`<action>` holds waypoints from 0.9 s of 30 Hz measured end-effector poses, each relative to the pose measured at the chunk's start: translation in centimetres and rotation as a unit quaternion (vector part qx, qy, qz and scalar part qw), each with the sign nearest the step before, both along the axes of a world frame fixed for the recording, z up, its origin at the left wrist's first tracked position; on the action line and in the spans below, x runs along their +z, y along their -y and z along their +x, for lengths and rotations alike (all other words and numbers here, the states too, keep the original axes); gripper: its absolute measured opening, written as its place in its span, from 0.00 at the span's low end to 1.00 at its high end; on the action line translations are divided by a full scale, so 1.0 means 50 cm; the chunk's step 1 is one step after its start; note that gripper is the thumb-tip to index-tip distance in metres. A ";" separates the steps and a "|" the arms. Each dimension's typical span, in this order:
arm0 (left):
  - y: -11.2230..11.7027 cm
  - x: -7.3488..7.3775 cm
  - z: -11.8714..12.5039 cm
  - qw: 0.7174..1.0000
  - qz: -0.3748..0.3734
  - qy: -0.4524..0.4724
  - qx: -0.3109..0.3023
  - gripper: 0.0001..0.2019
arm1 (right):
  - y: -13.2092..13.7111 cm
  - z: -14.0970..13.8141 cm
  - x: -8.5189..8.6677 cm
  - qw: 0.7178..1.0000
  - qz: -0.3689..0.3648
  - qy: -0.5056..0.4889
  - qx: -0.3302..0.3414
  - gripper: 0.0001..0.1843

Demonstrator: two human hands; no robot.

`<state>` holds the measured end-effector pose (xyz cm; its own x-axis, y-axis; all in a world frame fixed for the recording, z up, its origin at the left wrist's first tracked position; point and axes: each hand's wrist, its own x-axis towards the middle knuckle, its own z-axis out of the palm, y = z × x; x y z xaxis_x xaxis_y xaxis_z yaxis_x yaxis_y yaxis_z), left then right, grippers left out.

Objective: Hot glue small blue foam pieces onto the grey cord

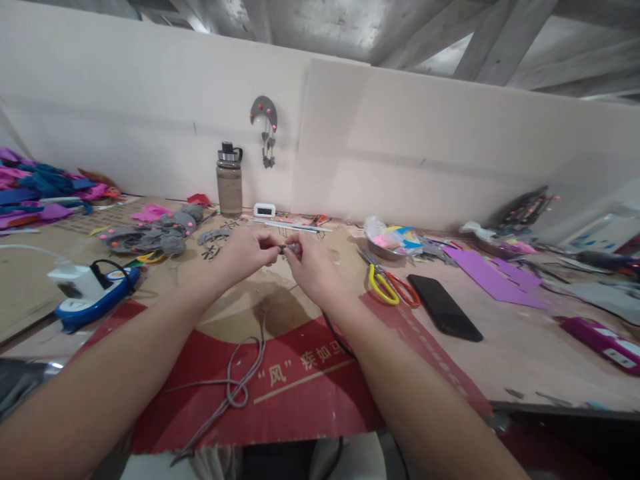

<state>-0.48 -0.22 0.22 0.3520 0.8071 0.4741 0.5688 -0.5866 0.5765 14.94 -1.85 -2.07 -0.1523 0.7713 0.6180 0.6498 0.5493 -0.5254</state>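
My left hand (250, 253) and my right hand (311, 263) meet above the middle of the cardboard. Thumb and fingers of each are pinched together on a small dark-grey piece (283, 249), mostly covered by the fingertips, so its kind does not show. Below the hands, a loosely looped grey cord (243, 387) lies on the red part of the cardboard sheet (320, 413) and trails towards the front edge. Whether the cord joins the held piece cannot be made out. Yellow-and-red-handled scissors (387, 283) lie to the right of my right hand.
A black phone (444, 307), purple sheets (493, 275) and a bowl of bagged bits (393, 243) are on the right. Left are a blue power strip (97, 303) and grey felt pieces (147, 239). A water bottle (229, 183) stands by the white partition (425, 147).
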 end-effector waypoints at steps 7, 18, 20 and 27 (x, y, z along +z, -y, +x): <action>-0.007 0.001 0.001 0.989 -0.085 0.124 0.010 0.06 | 0.009 -0.003 0.004 0.999 0.002 -0.045 0.010 0.03; -0.013 -0.012 0.006 0.970 -0.089 0.224 0.022 0.07 | -0.001 -0.018 -0.012 0.989 -0.041 -0.137 0.041 0.06; -0.016 -0.015 0.008 0.963 -0.106 0.247 0.013 0.07 | -0.006 -0.017 -0.014 0.982 -0.068 -0.173 0.040 0.07; -0.016 -0.019 0.016 0.935 -0.167 0.310 -0.048 0.05 | -0.011 -0.013 -0.012 0.968 -0.094 -0.232 0.028 0.11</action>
<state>0.34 0.57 -0.74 0.1717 0.9256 0.3374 0.0187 -0.3455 0.9382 14.30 -1.27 -2.67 0.0636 0.8756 0.4788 0.2919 0.4424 -0.8480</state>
